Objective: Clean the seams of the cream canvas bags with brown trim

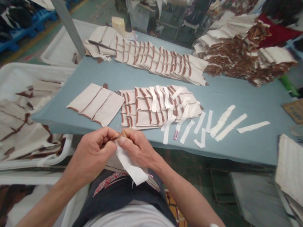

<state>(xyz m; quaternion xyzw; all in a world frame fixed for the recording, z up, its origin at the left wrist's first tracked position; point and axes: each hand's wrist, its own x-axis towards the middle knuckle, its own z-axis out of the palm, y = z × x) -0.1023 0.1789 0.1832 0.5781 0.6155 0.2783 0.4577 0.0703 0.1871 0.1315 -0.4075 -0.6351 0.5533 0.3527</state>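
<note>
My left hand (pixel 95 154) and my right hand (pixel 137 151) meet at the table's near edge, fingers pinched together. Between the fingertips is the brown edge of a cream fabric piece (pixel 111 164), mostly hidden below my hands. A white fabric strip (pixel 132 166) hangs down from under my right thumb. Just beyond my hands lies a flat cream panel (pixel 95 103) with brown seams. To its right spreads an overlapping row of brown-edged panels (pixel 145 118), with several white strips (pixel 222 121) on and beside it. A small pink-purple tool (pixel 176 134) lies among the strips.
Across the blue-grey table (pixel 230 148), a long row of overlapping panels (pixel 161 61) lies at the back, beside a tall fabric heap (pixel 234 46). White bins (pixel 65 152) with fabric pieces stand at left. A metal post (pixel 64 17) rises by the table's far-left corner.
</note>
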